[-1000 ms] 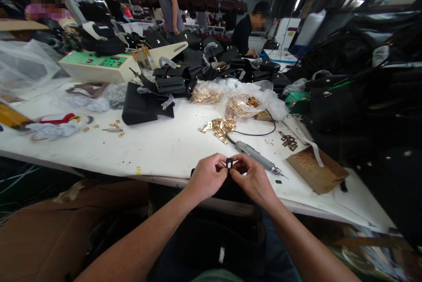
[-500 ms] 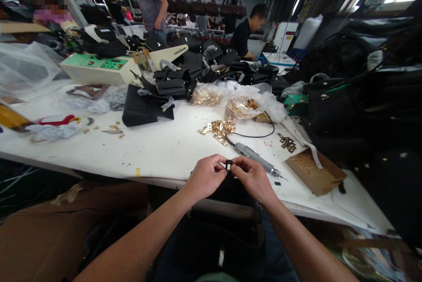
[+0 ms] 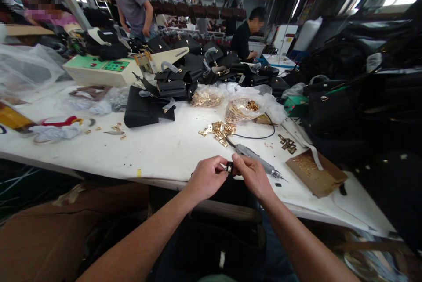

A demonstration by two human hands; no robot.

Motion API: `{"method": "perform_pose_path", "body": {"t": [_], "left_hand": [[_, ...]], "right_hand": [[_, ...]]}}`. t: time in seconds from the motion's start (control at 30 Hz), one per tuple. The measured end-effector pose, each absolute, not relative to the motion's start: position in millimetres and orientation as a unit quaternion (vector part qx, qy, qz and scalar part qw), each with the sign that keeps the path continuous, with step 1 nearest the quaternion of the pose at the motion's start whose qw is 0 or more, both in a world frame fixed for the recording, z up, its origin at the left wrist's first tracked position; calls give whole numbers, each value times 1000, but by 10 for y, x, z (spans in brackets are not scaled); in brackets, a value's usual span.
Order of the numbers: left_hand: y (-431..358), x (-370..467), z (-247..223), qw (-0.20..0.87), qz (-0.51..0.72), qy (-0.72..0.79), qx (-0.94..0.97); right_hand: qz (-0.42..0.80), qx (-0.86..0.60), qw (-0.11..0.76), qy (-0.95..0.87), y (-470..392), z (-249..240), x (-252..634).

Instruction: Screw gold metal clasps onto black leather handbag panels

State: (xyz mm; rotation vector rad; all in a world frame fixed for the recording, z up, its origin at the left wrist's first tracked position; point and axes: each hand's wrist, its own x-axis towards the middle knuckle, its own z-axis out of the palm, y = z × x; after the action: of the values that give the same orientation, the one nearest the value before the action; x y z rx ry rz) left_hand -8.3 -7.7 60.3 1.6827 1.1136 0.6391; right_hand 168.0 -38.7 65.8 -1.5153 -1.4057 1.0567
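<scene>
While left hand [image 3: 207, 177] pinches a black piece [image 3: 230, 167], right hand [image 3: 253, 175] curled close, can't tell its grip tbh, gray screwdriver [image 3: 260, 159] just beyond, gold plates [image 3: 220, 130] behind

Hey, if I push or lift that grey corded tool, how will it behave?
The grey corded tool is probably stiff, given its hard-looking casing. Its long, rounded body might roll if pushed. The attached black cable would likely trail when lifted.
</scene>
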Motion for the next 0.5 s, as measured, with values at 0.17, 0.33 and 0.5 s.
{"method": "perform_pose_path", "body": {"t": [0.17, 0.33, 0.5], "left_hand": [[-5, -68, 575, 505, 249, 456, 689], [63, -135, 646, 459, 221, 428, 747], [-118, -271, 701, 318, 81, 375, 867]], "right_hand": [[447, -585, 409, -539, -348, 577, 1728], [487, -570, 395, -530, -255, 587, 1768], [478, -545, 384, -572, -586, 749, 1738]]}}
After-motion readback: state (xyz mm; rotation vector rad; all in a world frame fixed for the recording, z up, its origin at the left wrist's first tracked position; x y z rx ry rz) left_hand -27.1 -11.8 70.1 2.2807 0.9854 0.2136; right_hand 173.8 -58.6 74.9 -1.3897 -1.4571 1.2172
